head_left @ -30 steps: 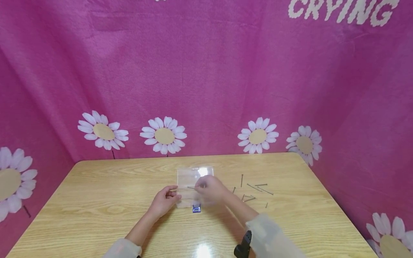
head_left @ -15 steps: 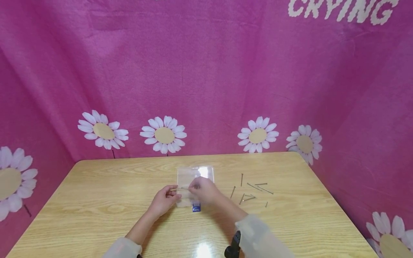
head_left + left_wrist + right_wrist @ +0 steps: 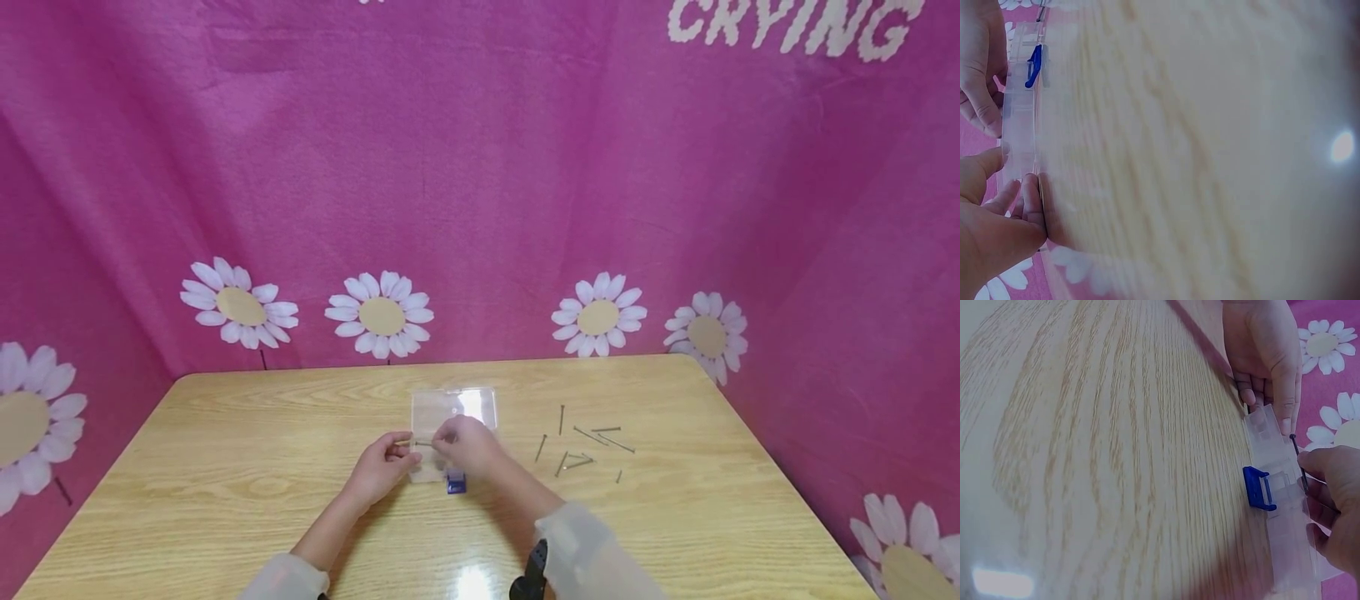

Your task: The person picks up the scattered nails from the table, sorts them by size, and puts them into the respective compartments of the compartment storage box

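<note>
Clear plastic compartment box [image 3: 452,429] with blue latch [image 3: 455,482] on its near edge, lid open and lying flat on the far side, set mid-table on light wood-grain tabletop [image 3: 225,467]. Left hand [image 3: 382,467] at the box's left end, fingers curled against the side wall, thumb on the rim, gripping it. Right hand [image 3: 467,446] over the box's near half, thumb and forefinger pinching one thin dark metal nail [image 3: 1298,459] held above a compartment; remaining fingers loosely curled. Nail tip angled toward the left hand. Scatter of loose dark nails [image 3: 581,446] on the table to the right of the box, well apart from both hands. Magenta cloth backdrop with white daisies [image 3: 381,315] behind the far table edge. Dark strap [image 3: 528,575] at right wrist, pale sleeve above it.
</note>
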### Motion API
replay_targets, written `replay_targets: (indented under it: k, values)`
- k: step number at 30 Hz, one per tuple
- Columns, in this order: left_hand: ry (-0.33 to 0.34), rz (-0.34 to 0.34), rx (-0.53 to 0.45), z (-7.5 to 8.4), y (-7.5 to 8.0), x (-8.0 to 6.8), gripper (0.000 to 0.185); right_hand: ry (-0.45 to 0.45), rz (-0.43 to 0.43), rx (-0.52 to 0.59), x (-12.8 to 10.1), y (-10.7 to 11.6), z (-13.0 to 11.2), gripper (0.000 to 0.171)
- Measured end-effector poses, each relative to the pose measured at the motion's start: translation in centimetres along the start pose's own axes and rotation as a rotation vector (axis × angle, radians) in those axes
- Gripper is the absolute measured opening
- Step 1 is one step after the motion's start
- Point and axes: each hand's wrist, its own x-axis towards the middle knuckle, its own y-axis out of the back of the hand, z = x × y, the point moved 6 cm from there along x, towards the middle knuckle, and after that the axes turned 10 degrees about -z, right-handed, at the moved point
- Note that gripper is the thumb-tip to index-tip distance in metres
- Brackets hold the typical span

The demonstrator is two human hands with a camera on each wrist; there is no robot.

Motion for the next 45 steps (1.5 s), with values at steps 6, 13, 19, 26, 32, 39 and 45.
replay_targets:
  k: [6, 13, 19, 26, 32, 39, 45]
  values:
    - [0.001, 0.004, 0.005, 0.1, 0.0, 0.0, 0.041, 0.000, 0.023, -0.028, -0.1, 0.1, -0.3, 0.013]
    - [-0.013, 0.003, 0.010, 0.2, -0.2, 0.1, 0.041, 0.004, 0.047, -0.044, -0.1, 0.0, -0.1, 0.014]
    - [-0.018, 0.000, -0.001, 0.2, -0.3, 0.2, 0.041, -0.002, 0.070, -0.032, -0.1, 0.1, 0.1, 0.012]
    - [-0.011, -0.001, 0.002, 0.3, -0.2, 0.1, 0.041, -0.024, 0.075, -0.003, -0.1, 0.4, 0.2, 0.015]
    - [-0.015, 0.014, 0.022, 0.3, 0.0, 0.2, 0.041, -0.024, 0.117, 0.021, -0.4, 1.6, 0.1, 0.016]
    - [-0.002, 0.024, 0.022, -0.1, 0.0, 0.3, 0.041, -0.035, 0.110, 0.020, -1.5, 3.3, 0.7, 0.018]
    - [-0.008, 0.027, 0.024, -0.2, 0.0, 0.2, 0.041, -0.044, 0.147, 0.005, -2.6, 5.0, 1.9, 0.016]
